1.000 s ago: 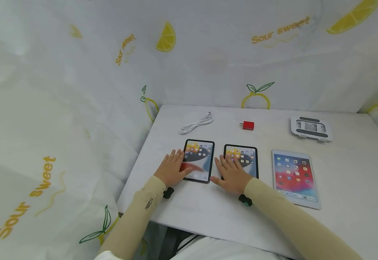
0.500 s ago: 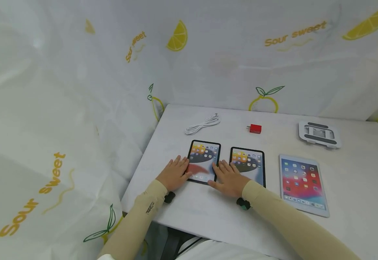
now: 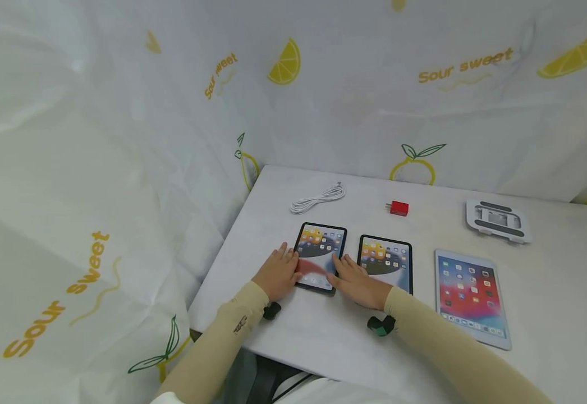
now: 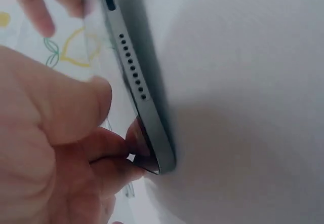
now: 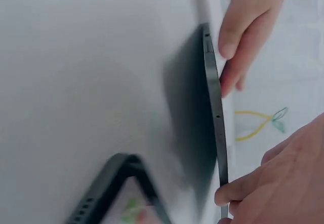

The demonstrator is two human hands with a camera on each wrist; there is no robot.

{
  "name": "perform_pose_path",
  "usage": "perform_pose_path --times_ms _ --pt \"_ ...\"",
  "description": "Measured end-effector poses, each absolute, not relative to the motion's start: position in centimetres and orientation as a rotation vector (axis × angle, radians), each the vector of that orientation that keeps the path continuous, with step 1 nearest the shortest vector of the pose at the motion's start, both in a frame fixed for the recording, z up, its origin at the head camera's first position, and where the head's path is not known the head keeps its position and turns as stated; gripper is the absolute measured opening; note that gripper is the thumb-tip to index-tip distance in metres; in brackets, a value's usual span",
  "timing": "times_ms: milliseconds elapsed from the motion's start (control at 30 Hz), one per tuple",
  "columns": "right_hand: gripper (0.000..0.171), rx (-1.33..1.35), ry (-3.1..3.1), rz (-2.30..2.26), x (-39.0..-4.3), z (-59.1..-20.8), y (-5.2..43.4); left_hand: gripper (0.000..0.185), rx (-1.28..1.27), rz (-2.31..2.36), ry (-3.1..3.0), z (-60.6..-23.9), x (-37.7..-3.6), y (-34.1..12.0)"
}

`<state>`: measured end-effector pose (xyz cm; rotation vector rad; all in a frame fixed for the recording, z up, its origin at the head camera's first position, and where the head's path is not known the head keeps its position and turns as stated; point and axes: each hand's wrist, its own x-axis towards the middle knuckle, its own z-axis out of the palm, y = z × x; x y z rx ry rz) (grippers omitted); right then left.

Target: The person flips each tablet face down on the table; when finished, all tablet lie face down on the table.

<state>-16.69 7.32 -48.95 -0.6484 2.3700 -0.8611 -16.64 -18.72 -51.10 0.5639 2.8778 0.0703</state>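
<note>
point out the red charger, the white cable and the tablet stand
red charger (image 3: 399,208), head view, middle of its body
white cable (image 3: 317,199), head view, centre of the coil
tablet stand (image 3: 498,221), head view, its white frame

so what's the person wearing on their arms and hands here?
Both arms are in long, close-fitting beige sleeves that end at the wrist; the left sleeve has a small dark printed marking on the forearm. The left hand and right hand are bare, with no gloves. A small dark device sits under each wrist: the left wrist unit is black, the right wrist unit black with green.
</note>
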Motion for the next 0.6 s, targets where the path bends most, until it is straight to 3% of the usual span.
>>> perform_pose_path --times_ms 333,600 --pt "0.085 -0.890 2.507 -1.073 -15.4 -44.8 6.2 0.058 0.563 0.723 2.636 -50.1 -17.1 -17.5" --pt "0.087 -0.950 2.403 -0.965 -15.3 -46.8 4.2 0.060 0.354 1.664 2.371 -48.5 -16.2 -18.1"
